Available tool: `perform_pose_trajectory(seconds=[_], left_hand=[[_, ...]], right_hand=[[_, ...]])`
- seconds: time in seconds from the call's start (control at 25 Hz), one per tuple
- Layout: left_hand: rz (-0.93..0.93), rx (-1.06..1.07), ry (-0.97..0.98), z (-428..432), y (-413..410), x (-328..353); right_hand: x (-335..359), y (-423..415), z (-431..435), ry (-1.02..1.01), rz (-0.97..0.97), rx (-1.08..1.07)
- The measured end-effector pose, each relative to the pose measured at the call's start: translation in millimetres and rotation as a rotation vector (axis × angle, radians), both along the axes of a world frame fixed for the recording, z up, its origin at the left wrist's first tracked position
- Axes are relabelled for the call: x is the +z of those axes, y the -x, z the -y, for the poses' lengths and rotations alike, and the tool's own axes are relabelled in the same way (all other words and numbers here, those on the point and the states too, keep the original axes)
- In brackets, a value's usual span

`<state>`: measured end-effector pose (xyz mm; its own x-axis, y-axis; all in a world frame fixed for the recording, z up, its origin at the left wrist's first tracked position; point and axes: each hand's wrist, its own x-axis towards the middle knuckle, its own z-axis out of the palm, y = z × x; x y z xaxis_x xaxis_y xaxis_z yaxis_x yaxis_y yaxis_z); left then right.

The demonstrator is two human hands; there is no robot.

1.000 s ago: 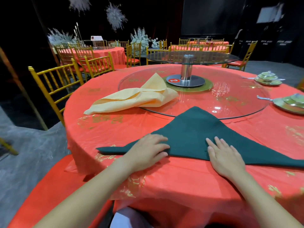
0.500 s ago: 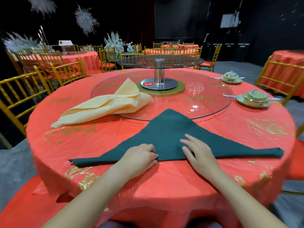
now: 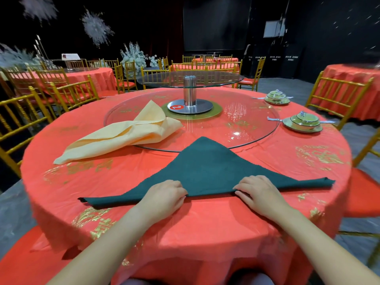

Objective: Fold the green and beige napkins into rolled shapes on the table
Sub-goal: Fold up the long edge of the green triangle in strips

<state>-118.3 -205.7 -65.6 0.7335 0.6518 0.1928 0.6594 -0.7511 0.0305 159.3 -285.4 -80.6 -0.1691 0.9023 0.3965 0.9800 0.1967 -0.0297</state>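
A glass turntable [image 3: 246,120] lies at the middle of the red tablecloth [image 3: 205,227]. A steel post [image 3: 189,91] rises from its hub to a smaller glass disc [image 3: 216,79]. Two lidded green dishes [image 3: 276,97] [image 3: 304,122] sit far right, apart from each other. Gold chairs [image 3: 70,93] stand around, and white flowers [image 3: 132,56] stand behind.

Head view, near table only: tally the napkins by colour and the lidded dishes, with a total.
Green napkin: 1
Beige napkin: 1
Lidded dishes: 2, the farther one and the nearer one
Total: 4
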Motion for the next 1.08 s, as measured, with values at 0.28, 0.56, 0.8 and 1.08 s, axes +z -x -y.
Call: perform_pose_trajectory(seconds=[0.28, 0.56, 0.8, 1.08], left_hand=[[-0.009, 0.031, 0.125, -5, 8, 1], [-0.018, 0.167, 0.168, -17, -7, -1], [0.172, 0.113, 0.085, -3, -43, -6], [0.035, 0.274, 0.194, 3, -83, -28]], right_hand=[[6, 0, 3, 0.235, -0.109, 0.002], [1, 5, -10, 0.207, -0.237, -0.232], [4, 6, -13, 0.236, -0.248, -0.253], [6, 16, -7, 0.209, -0.204, -0.306]])
